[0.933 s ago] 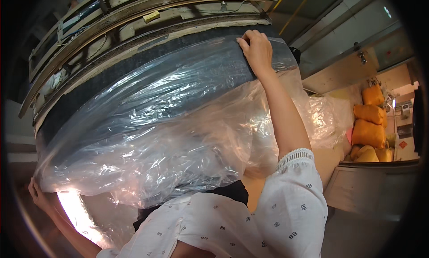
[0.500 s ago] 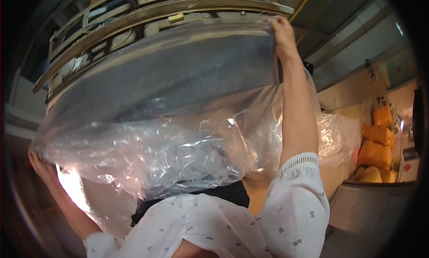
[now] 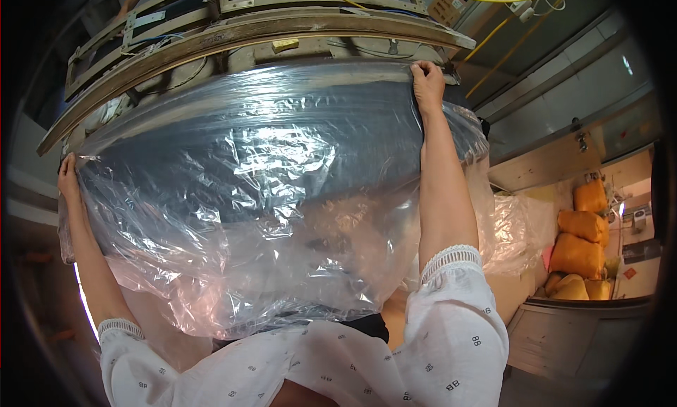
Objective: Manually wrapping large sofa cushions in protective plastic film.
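Left hand (image 3: pixel 69 181) at left and right hand (image 3: pixel 429 88) at upper right pinch the clear plastic sheet (image 3: pixel 190 188); even tension should limit creases.

Downward head view (wide fisheye)

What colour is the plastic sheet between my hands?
The plastic sheet is clear and see-through, best seen in the head view.

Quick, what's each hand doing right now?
Left hand: closed, holding the plastic sheet.
Right hand: closed, holding the same plastic sheet.
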Action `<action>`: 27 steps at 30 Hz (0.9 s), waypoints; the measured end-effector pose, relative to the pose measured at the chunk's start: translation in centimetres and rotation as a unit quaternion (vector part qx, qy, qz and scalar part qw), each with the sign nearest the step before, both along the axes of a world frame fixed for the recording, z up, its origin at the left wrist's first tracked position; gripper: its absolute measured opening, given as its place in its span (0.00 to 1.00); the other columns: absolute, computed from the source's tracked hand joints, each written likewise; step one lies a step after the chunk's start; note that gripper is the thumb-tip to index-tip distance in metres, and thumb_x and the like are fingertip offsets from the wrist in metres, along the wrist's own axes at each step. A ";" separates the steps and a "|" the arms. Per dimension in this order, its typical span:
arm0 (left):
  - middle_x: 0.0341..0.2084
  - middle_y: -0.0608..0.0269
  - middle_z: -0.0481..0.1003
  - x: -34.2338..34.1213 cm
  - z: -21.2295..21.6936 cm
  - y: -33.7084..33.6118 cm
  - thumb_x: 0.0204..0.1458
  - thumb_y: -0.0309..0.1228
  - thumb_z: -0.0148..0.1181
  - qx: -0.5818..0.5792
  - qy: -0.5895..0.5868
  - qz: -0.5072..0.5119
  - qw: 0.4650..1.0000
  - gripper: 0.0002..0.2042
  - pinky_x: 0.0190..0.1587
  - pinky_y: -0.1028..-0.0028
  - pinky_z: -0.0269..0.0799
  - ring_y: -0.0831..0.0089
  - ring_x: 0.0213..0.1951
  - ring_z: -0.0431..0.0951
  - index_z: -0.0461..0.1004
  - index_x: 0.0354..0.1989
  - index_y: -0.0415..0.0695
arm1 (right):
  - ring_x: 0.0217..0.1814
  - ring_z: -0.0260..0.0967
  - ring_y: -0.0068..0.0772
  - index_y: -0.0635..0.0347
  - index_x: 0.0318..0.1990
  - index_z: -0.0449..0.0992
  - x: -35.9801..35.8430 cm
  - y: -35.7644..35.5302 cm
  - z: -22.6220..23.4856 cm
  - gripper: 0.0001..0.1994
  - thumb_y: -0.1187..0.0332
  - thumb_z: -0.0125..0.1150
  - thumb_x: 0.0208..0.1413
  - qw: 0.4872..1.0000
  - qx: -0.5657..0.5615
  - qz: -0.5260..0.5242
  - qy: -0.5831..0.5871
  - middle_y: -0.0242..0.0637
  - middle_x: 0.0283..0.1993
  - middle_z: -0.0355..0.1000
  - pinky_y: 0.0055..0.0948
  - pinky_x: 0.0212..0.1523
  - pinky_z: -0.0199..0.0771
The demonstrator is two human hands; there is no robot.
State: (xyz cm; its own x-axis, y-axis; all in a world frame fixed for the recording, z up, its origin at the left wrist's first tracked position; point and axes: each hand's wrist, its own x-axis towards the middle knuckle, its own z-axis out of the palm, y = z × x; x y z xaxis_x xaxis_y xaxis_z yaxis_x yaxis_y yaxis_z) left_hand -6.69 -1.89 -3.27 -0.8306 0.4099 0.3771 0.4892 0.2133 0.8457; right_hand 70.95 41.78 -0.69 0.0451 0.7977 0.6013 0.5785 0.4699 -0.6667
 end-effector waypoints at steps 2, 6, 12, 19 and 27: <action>0.38 0.66 0.76 -0.2 -0.1 0.7 0.51 0.42 0.61 -0.021 0.015 0.025 0.999 0.18 0.46 0.79 0.63 0.75 0.41 0.72 0.77 0.43 0.40 | 0.36 0.68 0.39 0.61 0.32 0.78 -0.7 0.3 0.2 0.10 0.63 0.61 0.46 0.999 -0.025 -0.030 -0.002 0.40 0.32 0.70 0.32 0.41 0.67; 0.38 0.63 0.76 2.4 -0.6 4.1 0.49 0.41 0.62 -0.045 0.021 0.023 0.999 0.19 0.47 0.78 0.64 0.74 0.41 0.72 0.76 0.43 0.38 | 0.37 0.67 0.41 0.61 0.33 0.75 0.6 -0.4 1.8 0.12 0.62 0.61 0.45 0.997 -0.040 -0.051 -0.031 0.41 0.35 0.68 0.33 0.42 0.66; 0.39 0.62 0.73 -10.5 -2.2 -4.4 0.48 0.45 0.62 -0.091 0.098 0.166 0.977 0.25 0.44 0.77 0.64 0.73 0.40 0.71 0.71 0.47 0.37 | 0.43 0.61 0.47 0.63 0.37 0.63 -2.6 0.1 0.5 0.18 0.62 0.61 0.44 0.994 -0.063 -0.091 -0.009 0.46 0.42 0.59 0.36 0.48 0.61; 0.46 0.63 0.70 -4.0 -2.2 -2.0 0.53 0.47 0.55 0.001 -0.131 0.059 0.990 0.26 0.48 0.74 0.62 0.71 0.45 0.69 0.66 0.54 0.40 | 0.47 0.59 0.49 0.66 0.36 0.63 0.1 0.6 1.4 0.16 0.59 0.52 0.54 0.994 -0.046 -0.098 0.027 0.48 0.42 0.61 0.38 0.52 0.56; 0.45 0.59 0.73 2.8 1.1 -1.0 0.57 0.42 0.51 -0.112 0.091 -0.039 0.989 0.20 0.52 0.75 0.62 0.73 0.47 0.70 0.72 0.47 0.37 | 0.45 0.60 0.53 0.68 0.36 0.64 -1.5 -1.9 2.2 0.16 0.59 0.47 0.58 0.993 0.030 -0.103 0.047 0.51 0.38 0.62 0.41 0.49 0.57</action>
State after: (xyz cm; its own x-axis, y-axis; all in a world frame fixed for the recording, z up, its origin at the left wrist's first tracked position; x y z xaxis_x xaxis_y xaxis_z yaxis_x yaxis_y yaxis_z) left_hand -3.88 -2.85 -2.21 -0.7195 0.5603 0.4103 0.6517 0.3406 0.6777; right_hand 69.50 39.88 1.52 0.2622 0.7284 0.6330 0.6036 0.3880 -0.6965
